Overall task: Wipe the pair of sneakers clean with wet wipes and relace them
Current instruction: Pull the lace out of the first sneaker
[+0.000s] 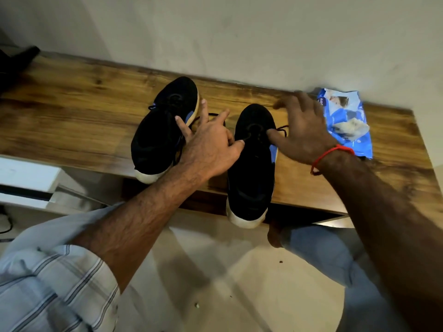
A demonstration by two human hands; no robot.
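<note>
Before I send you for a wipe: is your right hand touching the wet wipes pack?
Cannot tell. In the head view the right hand overlaps the near edge of the wet wipes pack, blurred; its thumb rests on the right sneaker.

The room is being lit dimly, with soft light falling from above. The wooden table (79,111) is being made to shine a little near its far edge. Dark shadows are being thrown on the pale floor (215,271) under the arms. The right hand (304,130) is being smeared by motion blur, mostly at its fingertips. Straight lines are being bent near the edges by the wide lens.
</note>
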